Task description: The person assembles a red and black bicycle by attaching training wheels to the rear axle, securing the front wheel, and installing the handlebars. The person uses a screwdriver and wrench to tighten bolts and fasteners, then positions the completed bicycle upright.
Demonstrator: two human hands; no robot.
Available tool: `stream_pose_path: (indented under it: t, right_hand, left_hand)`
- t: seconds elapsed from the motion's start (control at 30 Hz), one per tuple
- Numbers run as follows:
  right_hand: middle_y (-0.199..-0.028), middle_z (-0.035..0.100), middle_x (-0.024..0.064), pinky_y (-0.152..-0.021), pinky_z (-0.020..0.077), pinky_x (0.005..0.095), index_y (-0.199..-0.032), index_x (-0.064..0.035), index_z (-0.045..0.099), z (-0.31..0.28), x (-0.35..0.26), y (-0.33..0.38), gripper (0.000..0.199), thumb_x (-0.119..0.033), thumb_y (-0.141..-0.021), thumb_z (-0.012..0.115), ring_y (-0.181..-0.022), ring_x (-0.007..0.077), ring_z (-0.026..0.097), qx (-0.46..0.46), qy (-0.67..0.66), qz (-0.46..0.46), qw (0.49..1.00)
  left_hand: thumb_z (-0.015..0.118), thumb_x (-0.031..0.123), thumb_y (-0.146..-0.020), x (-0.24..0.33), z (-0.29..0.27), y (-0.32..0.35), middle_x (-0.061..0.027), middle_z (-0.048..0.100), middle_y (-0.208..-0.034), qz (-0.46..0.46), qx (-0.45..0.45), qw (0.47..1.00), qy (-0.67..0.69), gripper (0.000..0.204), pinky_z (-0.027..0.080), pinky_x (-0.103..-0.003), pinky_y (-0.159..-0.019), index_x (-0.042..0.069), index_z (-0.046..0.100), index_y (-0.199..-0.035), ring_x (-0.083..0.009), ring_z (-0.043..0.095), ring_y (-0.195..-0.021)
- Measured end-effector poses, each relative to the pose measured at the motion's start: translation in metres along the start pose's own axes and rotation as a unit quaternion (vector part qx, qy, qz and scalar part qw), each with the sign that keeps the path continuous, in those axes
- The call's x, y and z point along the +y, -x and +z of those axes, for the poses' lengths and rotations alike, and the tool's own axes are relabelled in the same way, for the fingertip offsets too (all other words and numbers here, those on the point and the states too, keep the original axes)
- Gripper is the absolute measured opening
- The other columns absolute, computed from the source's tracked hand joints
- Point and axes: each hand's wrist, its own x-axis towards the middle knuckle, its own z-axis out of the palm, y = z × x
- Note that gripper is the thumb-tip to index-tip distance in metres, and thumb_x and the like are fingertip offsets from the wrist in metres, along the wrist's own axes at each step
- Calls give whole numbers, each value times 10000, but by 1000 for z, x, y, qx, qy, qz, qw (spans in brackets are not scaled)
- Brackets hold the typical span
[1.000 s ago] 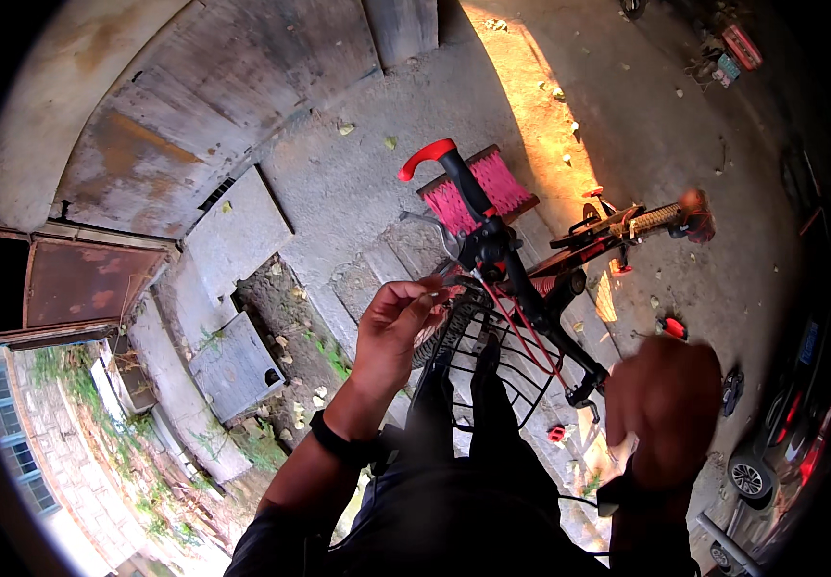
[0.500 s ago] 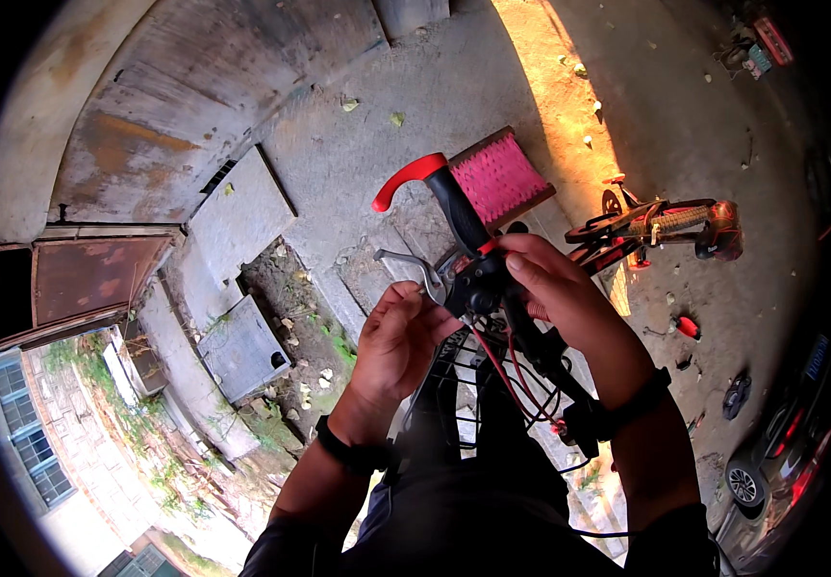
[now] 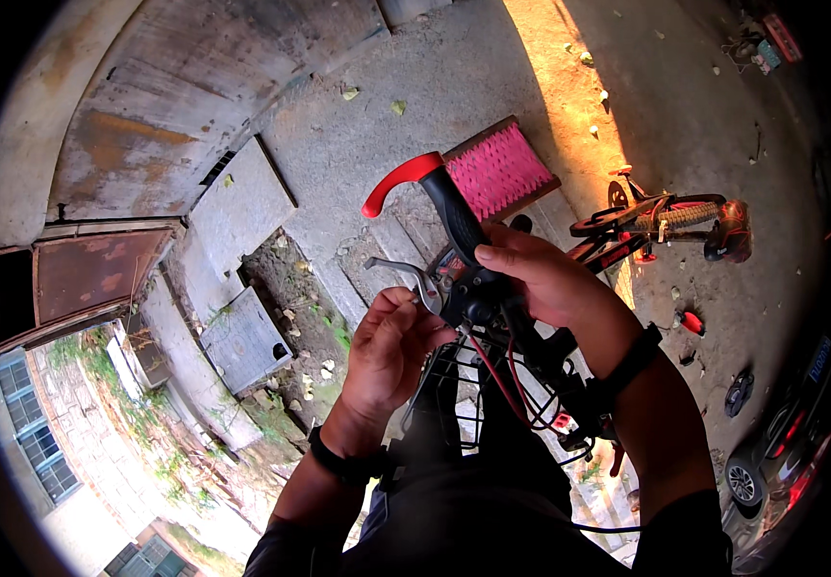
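A bicycle handlebar with a black grip [image 3: 454, 216] and a red bar end [image 3: 406, 178] stands before me. My right hand [image 3: 545, 279] is closed round the inner end of the grip, thumb on top. At the base of the silver brake lever [image 3: 404, 271], my left hand [image 3: 389, 348] is closed in a pinch. Whatever lies between its fingertips is hidden or too small to name. Red cables [image 3: 494, 373] run down from the lever clamp toward a black wire basket [image 3: 454, 394] below my hands.
A bench with a pink woven seat [image 3: 500, 173] stands just beyond the handlebar. The bicycle's rear wheel [image 3: 680, 216] and dark saddle [image 3: 728, 231] extend right. A black shoe-like object [image 3: 739, 392] lies on the floor near a parked car [image 3: 771, 471]. Loose slabs [image 3: 244, 341] border a dirt gap at left.
My right hand has shifted up and left along the grip, its thumb now lying across it. The handlebar has turned slightly. My left hand stays at the lever's base.
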Motion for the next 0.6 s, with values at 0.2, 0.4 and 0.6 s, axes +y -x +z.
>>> stream_pose_path:
  t: [0.2,0.4,0.6]
  right_hand:
    - [-1129,651,73,-926,519,347,-1331,-50,552,-6,3,-3,458,-265,-940,651,-1049,164,630,-2,-37,38,999]
    - [-982,668,39,-821,503,292,-1243,-40,608,3,-1,-3,370,-294,-974,621,-906,116,635,3,-61,33,998]
    - [-988,655,31,-826,504,296,-1285,-45,607,-1,3,-7,397,-297,-978,615,-908,114,628,-3,-61,35,998]
  left_hand:
    - [491,120,-1026,2,1,3,-77,667,-976,21,16,1000,-13,119,597,-409,-794,77,566,-1108,-245,701,-935]
    - [486,115,-1030,4,-2,8,-108,680,-1028,32,30,999,-18,114,590,-397,-794,85,573,-1098,-265,697,-979]
    - [510,115,-1035,9,-8,13,-137,693,-1111,39,17,998,-34,88,567,-349,-813,81,570,-1091,-260,697,-1007]
